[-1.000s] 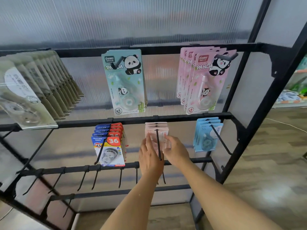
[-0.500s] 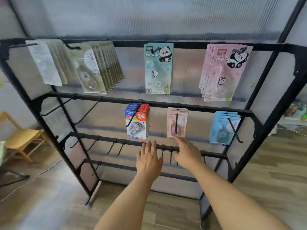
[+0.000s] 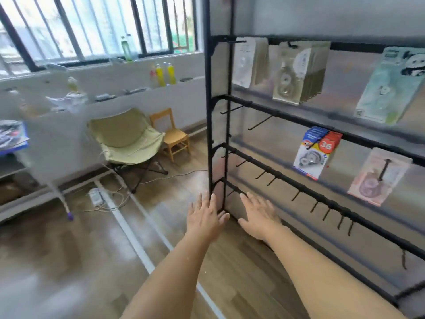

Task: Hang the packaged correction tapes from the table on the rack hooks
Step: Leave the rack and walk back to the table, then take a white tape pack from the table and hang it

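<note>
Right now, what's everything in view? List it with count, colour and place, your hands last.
rack: one, black metal, right half of view, many bare hooks on its lower bars
white packs: a few, top bar, far left
olive packs: one stack, top bar, right of the white ones
panda pack: mint green, top bar at the right edge; count unclear
blue-and-red packs: one stack marked 36, second bar
pink packs: second bar, right of the blue-and-red ones; count unclear
folding chair: one, pale green, by the wall
wooden chair: one, beside it
bottles: a few, yellow and clear, wall ledge
power strip: one, white, floor
left hand: open, empty, by the rack's post
right hand: open, empty, low before the rack
</note>
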A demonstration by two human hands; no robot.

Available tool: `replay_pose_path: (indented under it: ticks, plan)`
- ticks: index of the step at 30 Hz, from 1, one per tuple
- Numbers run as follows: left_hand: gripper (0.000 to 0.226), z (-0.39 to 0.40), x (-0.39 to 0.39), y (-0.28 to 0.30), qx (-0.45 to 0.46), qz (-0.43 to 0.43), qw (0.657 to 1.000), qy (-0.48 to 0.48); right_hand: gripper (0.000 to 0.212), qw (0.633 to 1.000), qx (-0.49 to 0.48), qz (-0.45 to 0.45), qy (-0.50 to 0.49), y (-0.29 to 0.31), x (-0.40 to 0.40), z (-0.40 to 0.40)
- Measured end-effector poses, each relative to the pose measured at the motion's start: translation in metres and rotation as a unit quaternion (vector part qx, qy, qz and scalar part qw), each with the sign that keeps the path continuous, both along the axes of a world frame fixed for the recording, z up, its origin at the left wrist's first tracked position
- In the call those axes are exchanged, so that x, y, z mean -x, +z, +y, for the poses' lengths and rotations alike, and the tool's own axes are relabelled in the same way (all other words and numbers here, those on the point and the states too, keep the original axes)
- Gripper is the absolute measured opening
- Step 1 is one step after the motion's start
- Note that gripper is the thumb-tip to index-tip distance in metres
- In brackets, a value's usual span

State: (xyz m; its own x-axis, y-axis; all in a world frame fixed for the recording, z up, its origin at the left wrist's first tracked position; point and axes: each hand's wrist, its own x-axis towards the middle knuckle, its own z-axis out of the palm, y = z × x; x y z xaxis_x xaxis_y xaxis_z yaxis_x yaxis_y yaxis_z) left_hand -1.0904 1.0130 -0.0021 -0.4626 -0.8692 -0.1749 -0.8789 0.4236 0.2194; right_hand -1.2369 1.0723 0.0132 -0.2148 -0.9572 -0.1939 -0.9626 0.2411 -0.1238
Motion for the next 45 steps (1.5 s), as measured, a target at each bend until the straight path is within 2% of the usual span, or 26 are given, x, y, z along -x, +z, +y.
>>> replay_pose_path:
  ticks: [6,12,18,27,33,38,45]
  plan:
    - [0.075,-0.048,-0.145,0.001,0.013,-0.012,0.992,0.127,0.068,0.991,-0.009,0.018,0.129,0.003,-0.127,-0.086]
    - [0.074,-0.095,-0.286,-0.005,0.005,-0.059,0.975,0.215,0.077,0.981,-0.021,-0.003,0.193,-0.011,-0.266,-0.175]
    - [0.072,-0.132,-0.402,-0.01,-0.021,-0.066,0.952,0.299,0.074,0.956,-0.036,0.011,0.29,-0.017,-0.392,-0.235]
    - [0.071,-0.206,-0.509,-0.029,-0.037,-0.049,0.92,0.388,0.073,0.924,-0.02,0.025,0.38,-0.027,-0.506,-0.344]
    - [0.07,-0.302,-0.57,-0.019,-0.008,-0.037,0.895,0.444,0.071,0.902,0.01,0.033,0.431,-0.017,-0.569,-0.461]
    - [0.07,-0.383,-0.621,-0.004,0.007,-0.038,0.879,0.475,0.072,0.897,0.037,0.022,0.441,0.001,-0.623,-0.559]
    - [0.07,-0.454,-0.692,-0.017,-0.03,-0.05,0.861,0.506,0.07,0.876,0.025,0.028,0.48,-0.006,-0.696,-0.645]
